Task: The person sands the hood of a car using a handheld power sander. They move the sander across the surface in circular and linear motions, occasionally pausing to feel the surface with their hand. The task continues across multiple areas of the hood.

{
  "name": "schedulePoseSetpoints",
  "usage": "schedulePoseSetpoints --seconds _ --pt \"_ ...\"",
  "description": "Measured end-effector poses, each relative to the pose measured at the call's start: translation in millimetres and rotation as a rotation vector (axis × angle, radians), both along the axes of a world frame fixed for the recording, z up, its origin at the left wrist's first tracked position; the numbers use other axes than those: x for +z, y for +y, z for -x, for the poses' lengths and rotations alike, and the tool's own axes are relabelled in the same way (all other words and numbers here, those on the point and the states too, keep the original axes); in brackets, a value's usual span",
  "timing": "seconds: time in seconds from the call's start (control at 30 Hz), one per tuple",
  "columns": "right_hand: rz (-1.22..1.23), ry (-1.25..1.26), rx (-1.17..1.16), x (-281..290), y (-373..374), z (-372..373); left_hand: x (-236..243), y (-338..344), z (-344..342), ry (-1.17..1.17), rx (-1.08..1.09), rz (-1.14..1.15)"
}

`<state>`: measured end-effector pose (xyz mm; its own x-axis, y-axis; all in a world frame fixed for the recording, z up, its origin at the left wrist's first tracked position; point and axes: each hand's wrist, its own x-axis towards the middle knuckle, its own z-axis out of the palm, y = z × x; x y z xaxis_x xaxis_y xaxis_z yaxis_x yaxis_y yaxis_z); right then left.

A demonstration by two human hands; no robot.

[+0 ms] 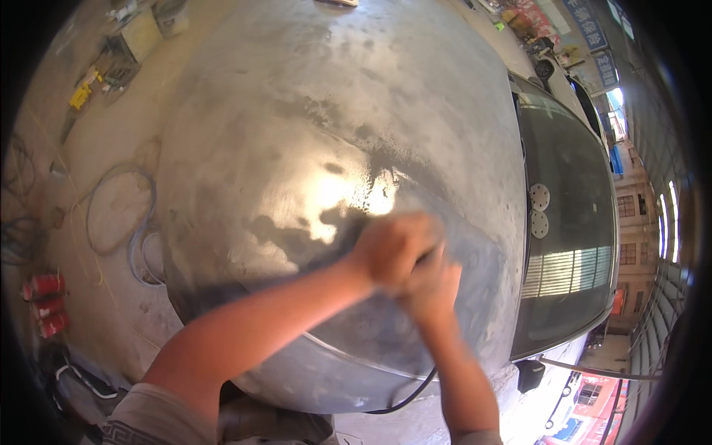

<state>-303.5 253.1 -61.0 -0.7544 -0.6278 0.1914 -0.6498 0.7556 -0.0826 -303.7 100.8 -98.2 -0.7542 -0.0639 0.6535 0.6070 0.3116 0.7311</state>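
My left hand (pixel 393 245) and my right hand (pixel 430 282) are close together over a dull grey car hood (pixel 311 133), low and right of its middle. Their fingers are bent round something dark between them, blurred and mostly hidden by the hands. A black hose (pixel 419 389) runs below the hood's near edge, beside my right forearm. Dark damp-looking smudges and a bright glare lie on the metal just beyond my hands.
Right are the windshield (pixel 564 148) with two perforated discs (pixel 539 211), a side mirror (pixel 529 374) and another car (pixel 575 93). Left are coiled hoses (pixel 133 215), red cylinders (pixel 48 304) and yellow items (pixel 83 93) on the floor (pixel 81 148).
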Motion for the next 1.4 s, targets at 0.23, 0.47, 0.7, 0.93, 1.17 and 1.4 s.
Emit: schedulePoseSetpoints --seconds 0.23,0.47,0.7,0.93,1.17,1.4 --pt "-0.157 0.014 -0.206 23 -52 101 18 -24 117 0.059 0.007 -0.127" --pt "0.007 -0.009 0.054 10 12 -69 7 14 -70 0.026 -0.05 -0.067" --pt "-0.135 0.042 -0.065 17 -49 68 14 -34 73 0.117 0.045 -0.07" --pt "-0.158 -0.031 -0.068 -1 -16 6 -3 -11 4 0.039 0.025 -0.046" --pt "0.054 -0.048 0.045 7 19 -42 4 24 -53 0.003 0.016 -0.072" --pt "-0.101 0.06 -0.154 21 -37 90 16 -3 91 0.1 0.005 -0.127"
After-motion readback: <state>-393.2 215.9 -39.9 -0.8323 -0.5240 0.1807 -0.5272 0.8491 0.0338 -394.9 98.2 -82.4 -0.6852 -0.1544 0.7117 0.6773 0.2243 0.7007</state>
